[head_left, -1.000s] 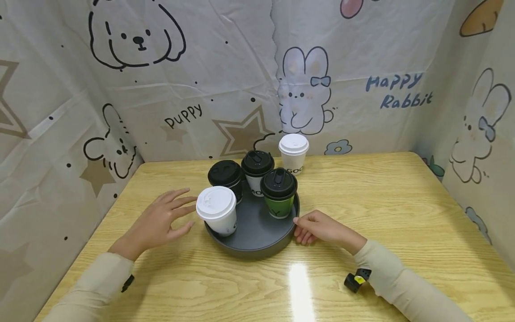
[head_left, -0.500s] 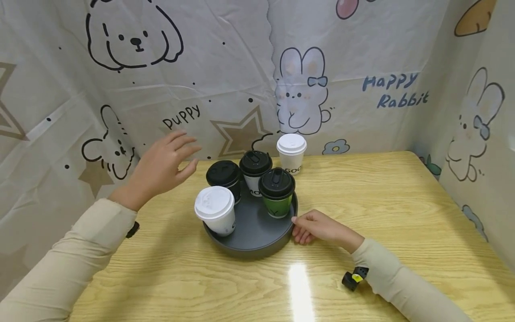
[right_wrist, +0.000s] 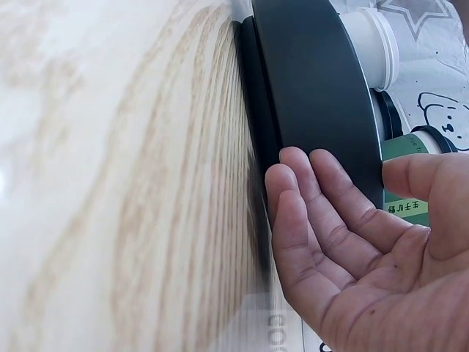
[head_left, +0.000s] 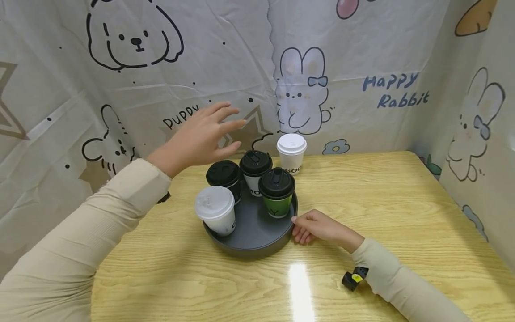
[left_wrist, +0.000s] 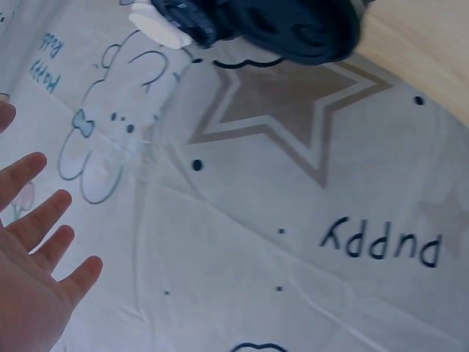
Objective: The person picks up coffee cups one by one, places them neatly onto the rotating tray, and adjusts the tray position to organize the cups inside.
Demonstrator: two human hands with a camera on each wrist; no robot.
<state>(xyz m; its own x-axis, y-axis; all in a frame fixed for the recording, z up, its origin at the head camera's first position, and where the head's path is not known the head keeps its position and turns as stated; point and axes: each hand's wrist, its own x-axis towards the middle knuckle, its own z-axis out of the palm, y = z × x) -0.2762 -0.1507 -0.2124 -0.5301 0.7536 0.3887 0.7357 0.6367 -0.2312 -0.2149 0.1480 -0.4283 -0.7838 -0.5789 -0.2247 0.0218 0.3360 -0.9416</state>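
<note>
My left hand (head_left: 197,138) hovers in the air behind and above the cups, fingers spread, holding nothing. A round dark grey tray (head_left: 251,239) stands on the table. My right hand (head_left: 319,227) grips its right side, thumb at the rim and fingers against the outer wall (right_wrist: 322,81). On the tray are a white cup (head_left: 217,219) with a white lid, tilted at the front left, a black cup (head_left: 224,175), a white cup (head_left: 252,182) with a black lid and a green cup (head_left: 278,203) with a black lid. The green one is nearest my right hand.
Another white-lidded paper cup (head_left: 291,154) stands on the wooden table (head_left: 362,188), behind the tray. A printed cloth (head_left: 241,53) hangs at the back and both sides of the table.
My left hand has left the white cup at the front, risen, and moved right and farther back over the cups. The right hand keeps its hold on the tray, and the cups stay put.
</note>
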